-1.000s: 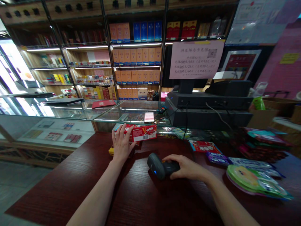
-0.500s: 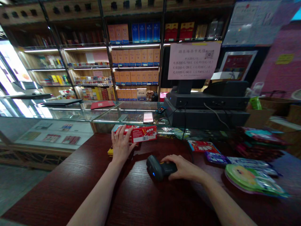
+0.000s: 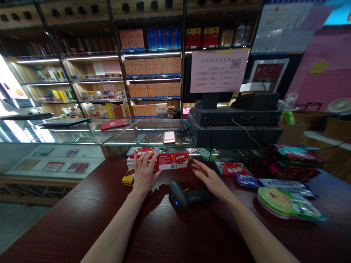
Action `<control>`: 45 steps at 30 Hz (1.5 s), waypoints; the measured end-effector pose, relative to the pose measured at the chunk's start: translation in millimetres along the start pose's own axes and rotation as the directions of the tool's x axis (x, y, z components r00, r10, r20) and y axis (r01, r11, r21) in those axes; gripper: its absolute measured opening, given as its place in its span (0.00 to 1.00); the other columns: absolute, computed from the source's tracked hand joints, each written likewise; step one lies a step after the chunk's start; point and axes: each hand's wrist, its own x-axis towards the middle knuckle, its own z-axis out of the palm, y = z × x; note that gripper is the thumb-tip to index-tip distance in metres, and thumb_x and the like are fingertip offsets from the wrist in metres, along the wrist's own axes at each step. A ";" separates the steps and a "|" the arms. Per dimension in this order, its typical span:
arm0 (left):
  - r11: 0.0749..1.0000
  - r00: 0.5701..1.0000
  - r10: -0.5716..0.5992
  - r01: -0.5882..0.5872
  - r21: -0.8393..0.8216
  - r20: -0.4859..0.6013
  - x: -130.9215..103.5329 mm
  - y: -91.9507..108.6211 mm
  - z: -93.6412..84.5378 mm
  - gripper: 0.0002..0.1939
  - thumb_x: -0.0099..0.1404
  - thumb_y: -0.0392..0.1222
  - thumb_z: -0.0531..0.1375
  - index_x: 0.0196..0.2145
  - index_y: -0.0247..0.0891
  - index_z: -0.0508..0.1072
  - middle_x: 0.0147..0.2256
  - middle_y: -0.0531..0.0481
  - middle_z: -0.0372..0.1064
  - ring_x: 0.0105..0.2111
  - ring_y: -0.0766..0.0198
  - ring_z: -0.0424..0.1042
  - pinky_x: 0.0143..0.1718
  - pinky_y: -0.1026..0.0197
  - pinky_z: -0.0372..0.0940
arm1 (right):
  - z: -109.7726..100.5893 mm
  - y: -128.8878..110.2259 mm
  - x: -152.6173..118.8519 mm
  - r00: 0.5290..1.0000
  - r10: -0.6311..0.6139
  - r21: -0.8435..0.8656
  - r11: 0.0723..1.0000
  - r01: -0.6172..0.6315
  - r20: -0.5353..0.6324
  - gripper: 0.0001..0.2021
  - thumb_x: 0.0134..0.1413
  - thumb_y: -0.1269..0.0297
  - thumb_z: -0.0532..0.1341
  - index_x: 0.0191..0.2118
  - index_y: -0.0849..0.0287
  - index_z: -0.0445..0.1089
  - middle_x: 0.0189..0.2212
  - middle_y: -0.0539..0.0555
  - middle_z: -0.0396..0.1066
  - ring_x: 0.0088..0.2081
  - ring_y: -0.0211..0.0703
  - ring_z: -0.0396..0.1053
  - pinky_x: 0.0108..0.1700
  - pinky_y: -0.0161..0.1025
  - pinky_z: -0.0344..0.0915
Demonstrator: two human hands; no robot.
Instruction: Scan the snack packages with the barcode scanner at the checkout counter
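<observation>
My left hand [image 3: 144,174] grips a red snack box [image 3: 174,161], its fingers over the top and its thumb at the near side. The box's barcode side faces me. Another red-and-white snack box [image 3: 142,151] lies behind those fingers, and a yellow packet [image 3: 128,177] shows to their left. My right hand [image 3: 210,179] is open, fingers stretched toward the red box's right end, with a small gap between them. Below it a black barcode scanner [image 3: 179,196] lies on the brown counter [image 3: 153,233], a blue light glowing on its head. My right palm hides part of the handle's end.
To the right lie a red snack bag [image 3: 233,168], a purple packet [image 3: 246,180], green round packages [image 3: 285,202] and a stack of dark red packs [image 3: 296,164]. Beyond the counter stand a glass display case [image 3: 128,135] and a black register [image 3: 236,128] with cables.
My right hand has let go of the barcode scanner and moved forward, toward the red snack box. The box has shifted slightly to the right in view, still under my left hand.
</observation>
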 end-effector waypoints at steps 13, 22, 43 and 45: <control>0.998 0.997 0.055 -0.054 -0.030 0.044 -2.5 13.8 2.3 0.37 0.62 0.47 0.66 0.66 0.44 0.60 0.51 0.42 0.69 0.54 0.48 0.64 0.68 0.38 0.43 | 4.5 -9.3 -2.0 0.998 0.055 0.128 0.990 -0.050 -0.036 0.33 0.54 0.53 0.66 0.65 0.51 0.62 0.58 0.58 0.70 0.59 0.54 0.68 0.61 0.54 0.63; 0.999 0.995 0.039 -0.037 -0.025 0.095 2.0 19.2 -1.1 0.40 0.62 0.41 0.65 0.68 0.43 0.54 0.42 0.46 0.71 0.48 0.51 0.68 0.66 0.42 0.49 | 11.0 -10.4 -4.2 0.998 0.068 0.168 0.984 -0.065 -0.014 0.34 0.53 0.54 0.66 0.66 0.50 0.61 0.60 0.58 0.68 0.58 0.53 0.68 0.60 0.51 0.64; 0.936 0.983 -0.129 0.165 -0.311 0.133 2.5 25.4 3.8 0.31 0.67 0.44 0.59 0.65 0.44 0.57 0.47 0.48 0.76 0.51 0.54 0.70 0.66 0.40 0.47 | 11.0 -2.1 1.3 0.996 -0.038 0.164 0.985 0.050 -0.078 0.36 0.51 0.53 0.68 0.66 0.45 0.58 0.68 0.57 0.56 0.67 0.55 0.57 0.67 0.58 0.54; 0.888 0.965 -0.208 0.254 -0.384 0.157 2.7 25.0 5.9 0.28 0.67 0.46 0.59 0.63 0.44 0.60 0.47 0.48 0.76 0.52 0.54 0.71 0.65 0.40 0.47 | 12.3 -4.8 0.5 0.995 -0.054 0.168 0.983 0.068 -0.084 0.35 0.51 0.53 0.68 0.65 0.45 0.59 0.67 0.57 0.57 0.67 0.56 0.57 0.67 0.59 0.53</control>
